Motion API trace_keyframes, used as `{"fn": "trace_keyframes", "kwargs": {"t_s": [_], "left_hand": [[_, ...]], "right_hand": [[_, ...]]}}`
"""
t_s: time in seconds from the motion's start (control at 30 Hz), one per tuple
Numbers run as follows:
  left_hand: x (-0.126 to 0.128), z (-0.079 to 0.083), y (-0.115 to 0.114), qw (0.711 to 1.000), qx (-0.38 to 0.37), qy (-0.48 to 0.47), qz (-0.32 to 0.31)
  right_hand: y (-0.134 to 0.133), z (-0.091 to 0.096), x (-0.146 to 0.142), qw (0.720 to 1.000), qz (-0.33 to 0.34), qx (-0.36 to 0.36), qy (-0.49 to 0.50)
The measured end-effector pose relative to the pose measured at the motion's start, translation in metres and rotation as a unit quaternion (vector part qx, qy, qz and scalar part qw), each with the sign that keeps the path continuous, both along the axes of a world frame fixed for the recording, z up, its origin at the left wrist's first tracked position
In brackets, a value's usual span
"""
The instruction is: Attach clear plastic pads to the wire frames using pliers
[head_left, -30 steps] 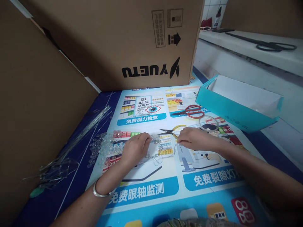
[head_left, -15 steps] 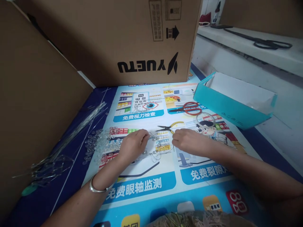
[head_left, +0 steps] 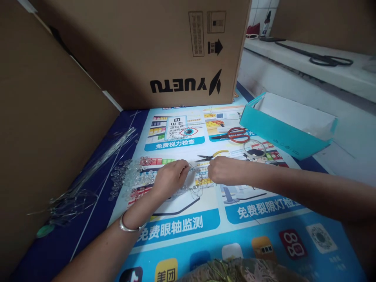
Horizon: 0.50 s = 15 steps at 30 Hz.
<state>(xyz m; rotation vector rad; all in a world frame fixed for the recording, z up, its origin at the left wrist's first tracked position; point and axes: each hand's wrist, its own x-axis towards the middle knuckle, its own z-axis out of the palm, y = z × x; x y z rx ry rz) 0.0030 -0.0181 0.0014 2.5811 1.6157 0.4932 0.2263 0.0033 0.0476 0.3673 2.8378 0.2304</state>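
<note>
Fingers pinched together, my left hand (head_left: 172, 177) grips thin wire beside a pile of clear beads (head_left: 133, 178). Curled loops of thin wire (head_left: 197, 190), with a few clear beads among them, lie between my hands. My right hand (head_left: 222, 170) is closed a short way to the right, its fingertips at the wire; the exact hold is hidden. Just beyond my right hand lie pliers (head_left: 205, 158) with a yellow handle, partly covered by that hand.
Red-handled scissors (head_left: 235, 135) and a wire coil (head_left: 255, 149) lie farther back, near a turquoise box (head_left: 288, 131). Cut wires (head_left: 108, 154) lie at left. Large cardboard (head_left: 141, 51) walls the back and left. Black scissors (head_left: 323, 58) rest on a ledge.
My right hand has moved slightly left, closer to my left hand, and covers more of the pliers' handle. The view has shifted a little. Both hands stay closed.
</note>
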Motion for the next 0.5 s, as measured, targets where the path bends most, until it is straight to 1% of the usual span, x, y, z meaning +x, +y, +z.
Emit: {"fn": "trace_keyframes", "kwargs": {"t_s": [0.1,0.17,0.27,0.3,0.4,0.5], "left_hand": [[0.0,-0.001,0.001,1.0,-0.002,-0.003,-0.001],[0.0,-0.002,0.001,1.0,-0.004,-0.006,-0.003],[0.0,-0.003,0.002,1.0,-0.006,-0.013,-0.005],[0.0,-0.003,0.002,1.0,-0.007,-0.015,-0.005],[-0.001,-0.004,0.003,1.0,-0.008,-0.018,-0.008],[-0.001,-0.004,0.003,1.0,-0.009,-0.02,-0.01]], "right_hand": [[0.004,0.0,0.006,0.998,-0.044,-0.042,-0.018],[0.004,0.001,0.014,0.995,-0.074,-0.063,-0.013],[-0.003,0.009,0.032,0.992,-0.099,-0.079,0.018],[-0.007,0.012,0.038,0.992,-0.102,-0.066,0.033],[-0.022,0.019,0.051,0.993,-0.081,-0.034,0.076],[-0.039,0.019,0.053,0.996,-0.016,-0.003,0.091]]}}
